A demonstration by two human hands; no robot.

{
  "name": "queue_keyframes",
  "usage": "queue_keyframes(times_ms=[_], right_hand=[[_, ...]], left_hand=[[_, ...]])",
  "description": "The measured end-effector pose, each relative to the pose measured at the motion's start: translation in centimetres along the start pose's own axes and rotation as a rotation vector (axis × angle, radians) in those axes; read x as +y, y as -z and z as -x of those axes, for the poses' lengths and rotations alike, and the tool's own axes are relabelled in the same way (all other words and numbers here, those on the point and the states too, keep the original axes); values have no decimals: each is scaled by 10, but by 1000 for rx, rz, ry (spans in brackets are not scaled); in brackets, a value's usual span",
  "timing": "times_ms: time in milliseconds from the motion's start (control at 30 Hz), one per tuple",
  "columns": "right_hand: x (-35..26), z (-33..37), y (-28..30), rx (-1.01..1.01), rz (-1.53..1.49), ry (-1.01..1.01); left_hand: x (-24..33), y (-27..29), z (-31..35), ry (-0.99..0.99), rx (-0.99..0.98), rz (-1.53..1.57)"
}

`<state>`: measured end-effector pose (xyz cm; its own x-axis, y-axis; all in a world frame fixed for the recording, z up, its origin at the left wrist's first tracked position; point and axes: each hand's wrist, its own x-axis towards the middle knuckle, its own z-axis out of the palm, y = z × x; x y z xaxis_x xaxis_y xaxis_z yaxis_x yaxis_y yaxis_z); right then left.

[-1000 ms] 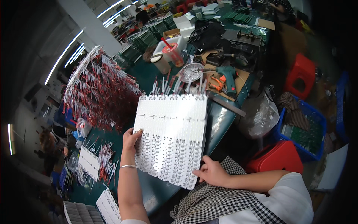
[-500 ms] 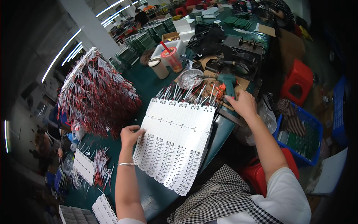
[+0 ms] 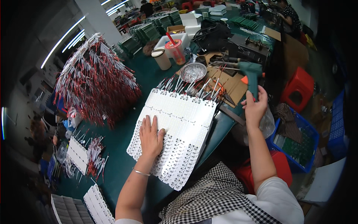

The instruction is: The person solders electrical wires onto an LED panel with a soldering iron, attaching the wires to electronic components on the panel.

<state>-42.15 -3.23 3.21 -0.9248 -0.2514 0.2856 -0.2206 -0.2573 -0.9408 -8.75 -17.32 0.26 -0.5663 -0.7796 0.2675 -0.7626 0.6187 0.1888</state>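
Observation:
My left hand [image 3: 151,136] lies flat, fingers spread, on a stack of white circuit board panels [image 3: 175,108]. Rows of small dark pads run across the lower half of the top panel. White and red wire leads [image 3: 203,89] stick out along its far edge. To the right of the panels, my right hand [image 3: 255,108] grips the handle of a green hot glue gun [image 3: 250,71], raised with its nozzle toward the left. An orange part shows on the gun. Below it, orange-handled pliers [image 3: 225,96] rest on cardboard beside a round metal dish [image 3: 193,72].
A tall heap of red and white wires [image 3: 97,82] stands at left, with smaller white panels [image 3: 77,155] nearer me. A beige cup [image 3: 161,59] and a drink cup with straw [image 3: 175,51] stand behind. A blue crate [image 3: 298,140] and red stool [image 3: 297,89] are at right.
My left hand has moved from the panel's left edge onto its surface and spread flat. My right hand has lifted the glue gun up off the cardboard and to the right.

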Motion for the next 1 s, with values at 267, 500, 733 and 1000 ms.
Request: queue_keyframes(times_ms=[267,500,733,1000], right_hand=[[-61,23,46,-214,-810,-146],[-31,7,73,-408,-128,213],[28,3,52,-574,648,611],[31,12,37,-695,584,362]], left_hand=[[-1,-6,-1,10,-20,10],[-11,21,1,-41,105,146],[41,64,100,25,-100,72],[86,51,147,-8,-312,186]])
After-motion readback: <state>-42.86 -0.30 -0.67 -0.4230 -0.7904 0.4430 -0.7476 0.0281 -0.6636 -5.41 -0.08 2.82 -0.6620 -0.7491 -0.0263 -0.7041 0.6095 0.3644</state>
